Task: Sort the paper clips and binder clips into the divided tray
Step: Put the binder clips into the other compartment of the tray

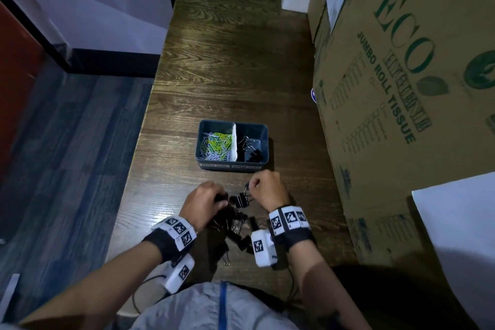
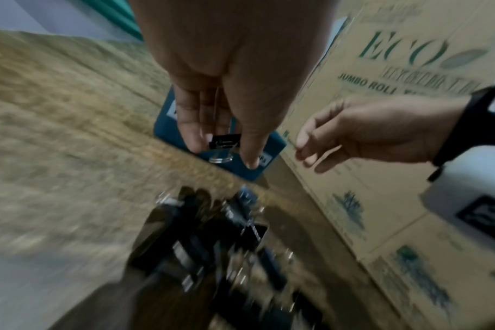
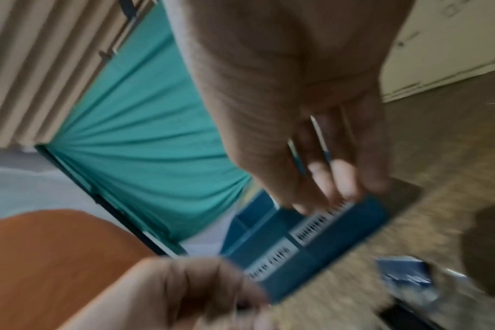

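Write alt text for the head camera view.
Two hands work at a pile of black binder clips on a dark wooden table; the left hand rests on the pile. Beyond sits a blue divided tray, coloured paper clips left, binder clips right. Cardboard boxes stand alongside.

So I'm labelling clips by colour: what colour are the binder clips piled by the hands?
Black, with silvery wire handles; the binder clips show best in the head view.

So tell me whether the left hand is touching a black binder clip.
Touching. The left wrist view shows the left hand pinching a small black binder clip between its fingertips.
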